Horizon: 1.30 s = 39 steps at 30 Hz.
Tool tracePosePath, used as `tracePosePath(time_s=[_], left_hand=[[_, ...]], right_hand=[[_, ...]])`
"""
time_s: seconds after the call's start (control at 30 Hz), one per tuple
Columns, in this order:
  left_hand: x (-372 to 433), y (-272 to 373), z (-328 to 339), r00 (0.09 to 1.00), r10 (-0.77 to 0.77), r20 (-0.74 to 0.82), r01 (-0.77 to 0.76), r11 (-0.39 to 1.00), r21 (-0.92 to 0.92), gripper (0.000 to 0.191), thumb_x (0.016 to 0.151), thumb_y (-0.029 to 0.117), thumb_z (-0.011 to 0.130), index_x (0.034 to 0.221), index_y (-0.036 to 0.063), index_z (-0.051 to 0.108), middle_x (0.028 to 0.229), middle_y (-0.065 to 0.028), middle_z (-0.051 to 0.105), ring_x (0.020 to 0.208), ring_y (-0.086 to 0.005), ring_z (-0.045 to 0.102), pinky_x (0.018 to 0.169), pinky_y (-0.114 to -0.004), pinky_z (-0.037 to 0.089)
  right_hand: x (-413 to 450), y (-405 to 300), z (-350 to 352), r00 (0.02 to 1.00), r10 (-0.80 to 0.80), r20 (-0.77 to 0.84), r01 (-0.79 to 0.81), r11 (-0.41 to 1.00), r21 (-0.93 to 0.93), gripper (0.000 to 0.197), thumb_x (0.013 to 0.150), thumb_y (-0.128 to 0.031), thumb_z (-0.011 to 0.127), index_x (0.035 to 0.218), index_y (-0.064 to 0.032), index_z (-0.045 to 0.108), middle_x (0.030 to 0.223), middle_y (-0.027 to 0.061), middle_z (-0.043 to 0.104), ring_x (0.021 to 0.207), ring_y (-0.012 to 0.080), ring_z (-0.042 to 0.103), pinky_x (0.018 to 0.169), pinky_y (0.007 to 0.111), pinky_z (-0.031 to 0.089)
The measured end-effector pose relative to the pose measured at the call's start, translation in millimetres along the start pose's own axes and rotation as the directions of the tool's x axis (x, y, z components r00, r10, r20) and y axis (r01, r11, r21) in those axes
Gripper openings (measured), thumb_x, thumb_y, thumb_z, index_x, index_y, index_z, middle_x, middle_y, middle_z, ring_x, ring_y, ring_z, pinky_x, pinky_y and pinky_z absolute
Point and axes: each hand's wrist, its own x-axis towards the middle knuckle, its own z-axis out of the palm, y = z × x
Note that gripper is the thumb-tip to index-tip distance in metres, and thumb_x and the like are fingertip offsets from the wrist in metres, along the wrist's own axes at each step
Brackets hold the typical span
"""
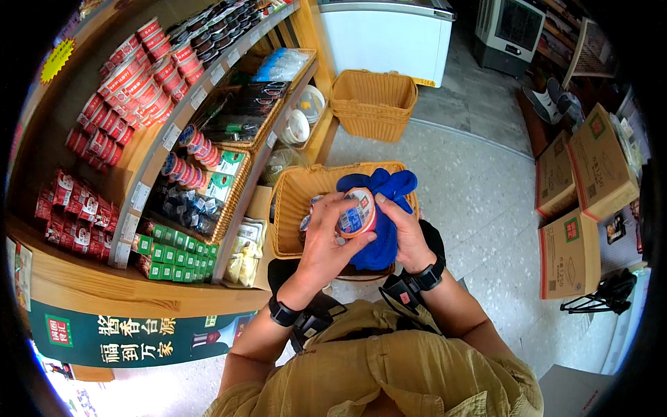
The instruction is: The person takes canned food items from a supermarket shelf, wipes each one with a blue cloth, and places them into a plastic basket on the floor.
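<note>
My left hand (328, 237) holds a small round tub (357, 212) with a printed lid and an orange-red side. The tub is tilted, its lid facing up toward me. My right hand (409, 237) is at the tub's right side, with its thumb near the lid's rim. A bunched blue cloth (383, 234) lies in the right hand, against the tub; the fingers beneath it are hidden. Below both hands stands a tan woven basket (292, 208). Other small tubs partly show inside it, left of my fingers.
Wooden shelves (151, 127) at left hold stacked red tubs (138, 86), green boxes (174, 250) and bagged goods. Ahead are another woven basket (372, 104) and a white chest freezer (385, 41). Cardboard cartons (570, 253) stand at right, beside a black folding stand (607, 294).
</note>
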Motion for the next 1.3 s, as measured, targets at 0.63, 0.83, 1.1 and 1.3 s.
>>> tracePosePath(time_s=[0.63,0.83,1.1,1.3], left_hand=[[1,-13,-6,0.999,-0.038,0.023,0.045,0.889,-0.455,0.060,0.067,0.003,0.073,0.121,0.0069,0.048,0.131,-0.0144,0.037,0.121,-0.0239,0.040,0.098,-0.033,0.035],[-3,-11,-8,0.983,0.140,0.115,-0.161,0.965,0.206,0.082,0.061,-0.002,0.073,0.133,0.0080,0.035,0.129,-0.0177,0.035,0.119,-0.0337,0.040,0.098,-0.036,0.036],[-10,-13,10,0.982,0.180,0.061,-0.185,0.977,0.109,0.087,0.062,-0.007,0.066,0.139,0.0111,0.028,0.130,-0.0249,0.030,0.117,-0.0406,0.040,0.089,-0.038,0.045],[-6,-16,8,0.982,0.166,0.093,-0.170,0.985,0.041,0.060,0.065,-0.001,0.070,0.121,0.0050,0.049,0.127,-0.0188,0.040,0.113,-0.0309,0.047,0.094,-0.037,0.041]], right_hand=[[-10,11,-18,0.996,0.094,-0.008,-0.094,0.990,-0.103,0.028,0.091,-0.017,0.052,0.117,-0.0065,0.051,0.107,0.0034,0.059,0.093,0.0126,0.058,0.081,0.027,0.048],[-27,-17,-6,0.986,0.158,0.050,-0.157,0.987,-0.014,0.045,0.091,-0.023,0.053,0.131,-0.0056,0.041,0.119,0.0064,0.054,0.106,0.0189,0.054,0.093,0.031,0.042],[-8,-12,2,0.944,-0.152,0.292,0.329,0.438,-0.837,0.046,0.077,-0.011,0.069,0.117,-0.0012,0.048,0.102,0.0070,0.058,0.096,0.0169,0.055,0.085,0.030,0.044],[-3,-11,-11,0.997,-0.078,-0.025,0.048,0.810,-0.585,0.037,0.084,-0.007,0.061,0.119,-0.0034,0.050,0.101,0.0011,0.059,0.091,0.0083,0.054,0.082,0.024,0.045]])
